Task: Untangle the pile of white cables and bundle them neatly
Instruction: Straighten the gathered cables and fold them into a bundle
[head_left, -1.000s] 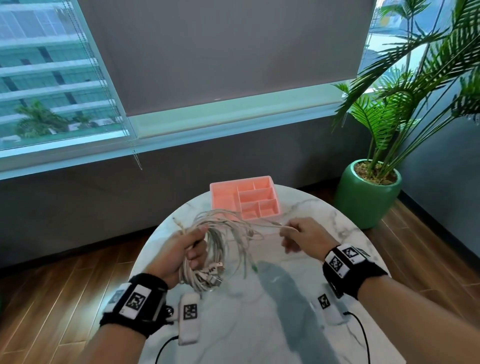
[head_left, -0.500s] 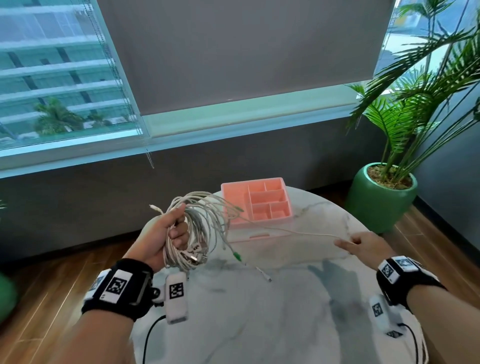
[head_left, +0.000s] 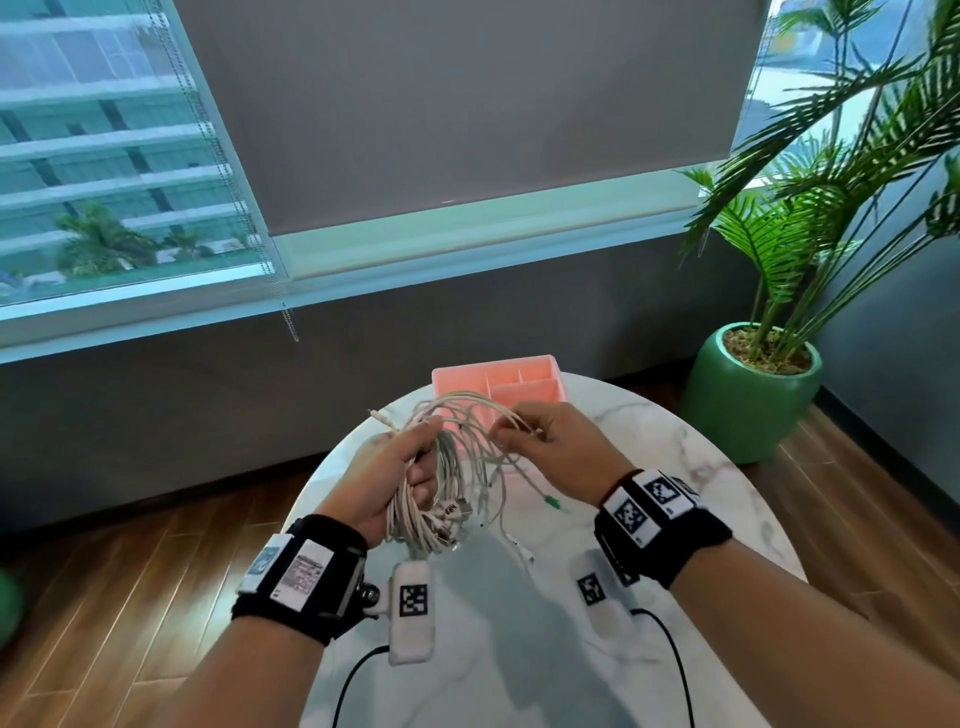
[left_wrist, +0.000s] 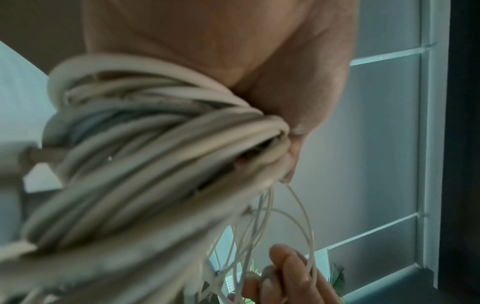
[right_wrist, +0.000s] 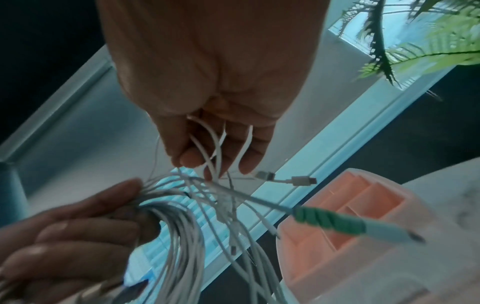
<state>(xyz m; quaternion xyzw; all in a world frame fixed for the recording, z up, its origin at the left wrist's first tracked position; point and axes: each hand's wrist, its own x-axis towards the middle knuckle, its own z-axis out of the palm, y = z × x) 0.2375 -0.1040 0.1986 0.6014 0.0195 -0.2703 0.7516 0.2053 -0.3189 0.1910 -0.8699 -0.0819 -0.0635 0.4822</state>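
Note:
A coil of white cables (head_left: 441, 483) hangs above the marble table (head_left: 675, 457), gripped by my left hand (head_left: 400, 467). In the left wrist view the cable bundle (left_wrist: 145, 156) wraps under the palm, thick and close. My right hand (head_left: 540, 441) is just right of the coil and pinches a few loose strands (right_wrist: 207, 148) between thumb and fingers. A green-sleeved plug (right_wrist: 330, 221) and a small white connector (right_wrist: 298, 181) dangle from loose ends. In the right wrist view my left hand (right_wrist: 78, 226) holds the loops at lower left.
A pink divided tray (head_left: 519, 384) sits at the table's far edge, right behind the hands. A potted palm in a green pot (head_left: 748, 389) stands on the floor to the right. Window and grey wall lie beyond. The wooden floor (head_left: 130, 597) surrounds the table.
My right hand came back from the far right, where it had drawn a strand out, to the coil. My left hand with the coil shifted slightly right and nearer.

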